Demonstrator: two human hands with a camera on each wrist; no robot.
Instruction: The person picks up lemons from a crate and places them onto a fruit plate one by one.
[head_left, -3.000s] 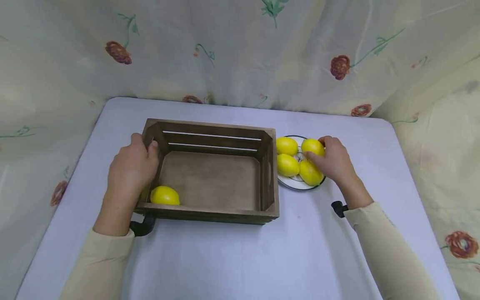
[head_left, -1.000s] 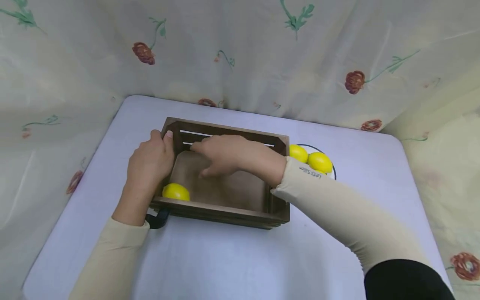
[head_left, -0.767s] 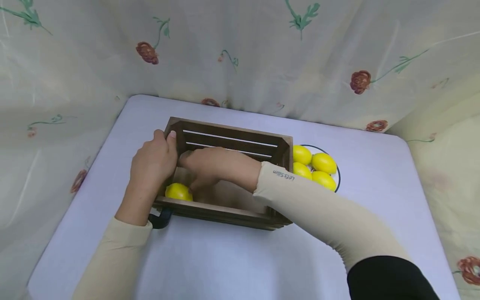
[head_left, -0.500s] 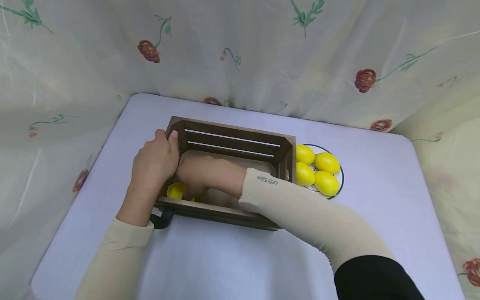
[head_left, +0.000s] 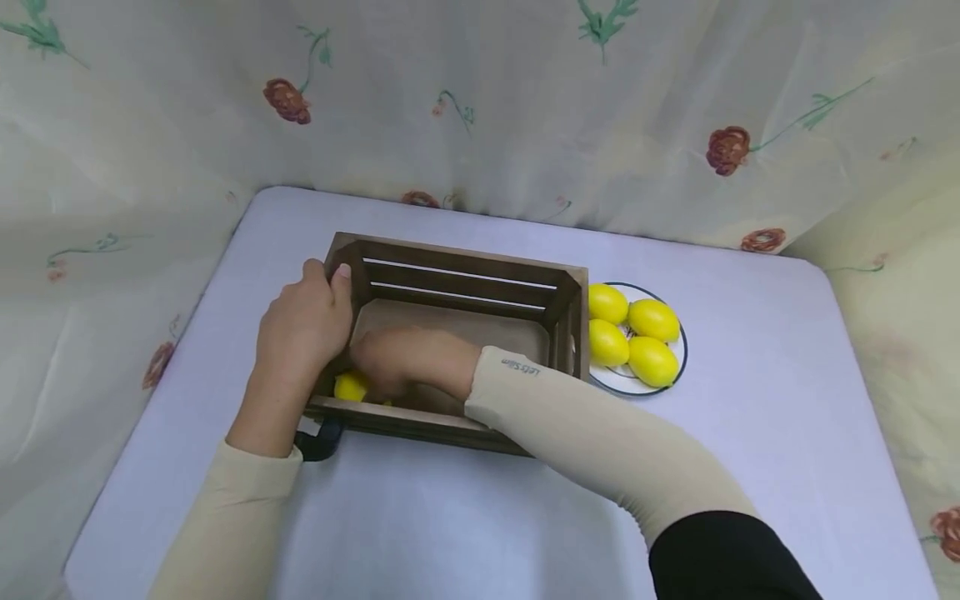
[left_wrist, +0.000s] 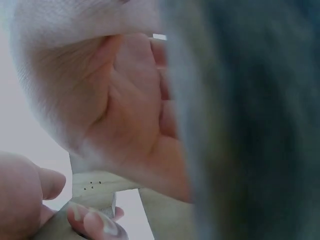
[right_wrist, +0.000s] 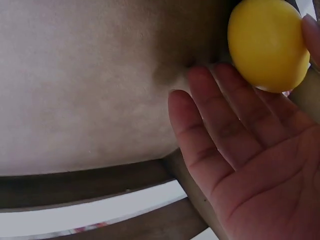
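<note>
My left hand [head_left: 305, 322] grips the left end wall of a brown wooden crate [head_left: 444, 247], thumb over the top edge. In the left wrist view its palm [left_wrist: 132, 100] shows close up, the grey-brown crate wood below. My right hand [head_left: 401, 357] reaches down inside the crate at a yellow lemon [head_left: 349, 387] in the near left corner and covers part of it. The right wrist view shows that lemon [right_wrist: 270, 45] held between the thumb and the index finger, while the other fingers [right_wrist: 192, 135] extend beside it over the crate floor.
A white plate [head_left: 628, 388] with a dark rim stands against the crate's right end, several lemons [head_left: 652, 362] on it. White cloth [head_left: 420, 525] covers the table. A flowered curtain [head_left: 510, 125] hangs behind and at the sides.
Three seconds ago my right hand was at a lemon on the plate. It has crossed into the crate and down to the corner lemon. My left hand keeps its grip on the crate.
</note>
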